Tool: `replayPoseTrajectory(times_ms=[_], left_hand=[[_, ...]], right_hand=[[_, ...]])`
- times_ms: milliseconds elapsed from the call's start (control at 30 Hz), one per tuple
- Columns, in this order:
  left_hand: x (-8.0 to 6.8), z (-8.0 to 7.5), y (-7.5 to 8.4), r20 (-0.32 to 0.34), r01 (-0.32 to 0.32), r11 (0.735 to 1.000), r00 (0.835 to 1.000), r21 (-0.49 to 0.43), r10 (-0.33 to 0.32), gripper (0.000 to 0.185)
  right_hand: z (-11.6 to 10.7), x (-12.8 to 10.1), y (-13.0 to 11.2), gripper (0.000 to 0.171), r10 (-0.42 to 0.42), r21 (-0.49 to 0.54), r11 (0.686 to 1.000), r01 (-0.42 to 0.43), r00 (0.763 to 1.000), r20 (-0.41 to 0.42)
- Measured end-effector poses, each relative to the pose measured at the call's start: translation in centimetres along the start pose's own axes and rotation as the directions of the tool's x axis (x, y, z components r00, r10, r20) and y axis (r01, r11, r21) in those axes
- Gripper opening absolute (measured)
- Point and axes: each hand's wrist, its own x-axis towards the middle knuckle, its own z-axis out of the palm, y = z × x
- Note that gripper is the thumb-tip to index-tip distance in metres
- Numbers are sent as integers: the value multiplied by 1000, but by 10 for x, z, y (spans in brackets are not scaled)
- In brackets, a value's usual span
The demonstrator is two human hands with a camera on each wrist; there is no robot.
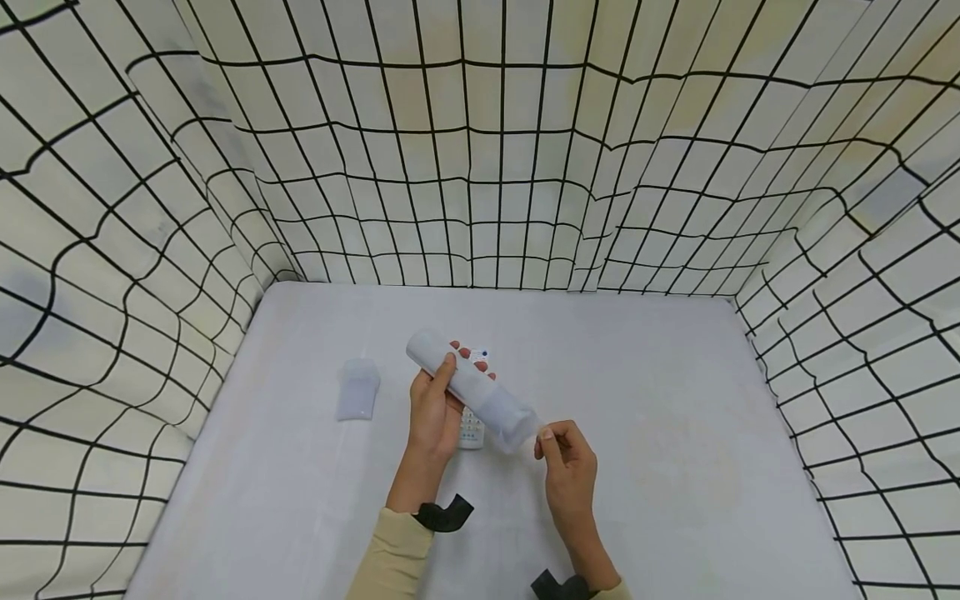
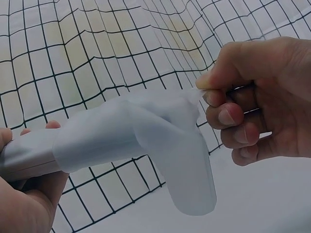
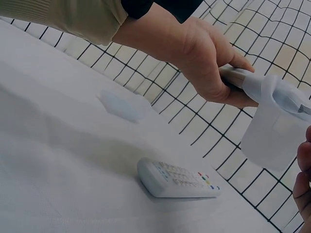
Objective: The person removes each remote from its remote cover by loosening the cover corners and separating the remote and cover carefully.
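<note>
My left hand (image 1: 433, 408) grips a white elongated object (image 1: 450, 367), held slantwise above the table. A translucent soft sleeve (image 1: 510, 417) covers its lower right end. My right hand (image 1: 566, 462) pinches the sleeve's open edge between thumb and forefinger. In the left wrist view the sleeve (image 2: 160, 141) hangs loose past the object's end (image 2: 24, 153), and the right hand (image 2: 257, 97) pinches its top corner. The right wrist view shows the left hand (image 3: 199, 53) curled round the object and the sleeve (image 3: 272, 121) drooping from it.
A white remote (image 1: 471, 429) with coloured buttons lies on the table under the held object, also in the right wrist view (image 3: 177, 179). A second translucent cover (image 1: 357, 389) lies to the left. Grid-patterned cloth walls (image 1: 480, 167) enclose the white table (image 1: 675, 433).
</note>
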Motion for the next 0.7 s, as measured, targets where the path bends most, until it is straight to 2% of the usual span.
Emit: replayPoseTrajectory(times_ms=[133, 233, 333, 467, 567, 700], left_hand=[[0, -1, 0, -7, 6, 1000, 1000, 9, -6, 28], [0, -2, 1, -23, -21, 999, 999, 25, 21, 30], [-1, -3, 3, -33, -49, 998, 998, 31, 50, 37], [-3, -2, 3, -37, -47, 999, 998, 28, 48, 45], [-5, 0, 3, -57, -62, 998, 996, 22, 63, 42], [-5, 2, 2, -78, -108, 994, 991, -11, 107, 39]], right_hand=[[1, 1, 2, 15, 9, -6, 1000, -9, 1000, 18], [5, 4, 3, 14, 23, -39, 999, -20, 997, 68], [9, 7, 3, 12, 65, -67, 996, -58, 992, 106], [10, 8, 3, 10, 153, -58, 988, -146, 980, 124], [9, 7, 3, 11, 194, -38, 981, -190, 969, 150], [8, 4, 3, 16, 210, -27, 978, -208, 961, 180]])
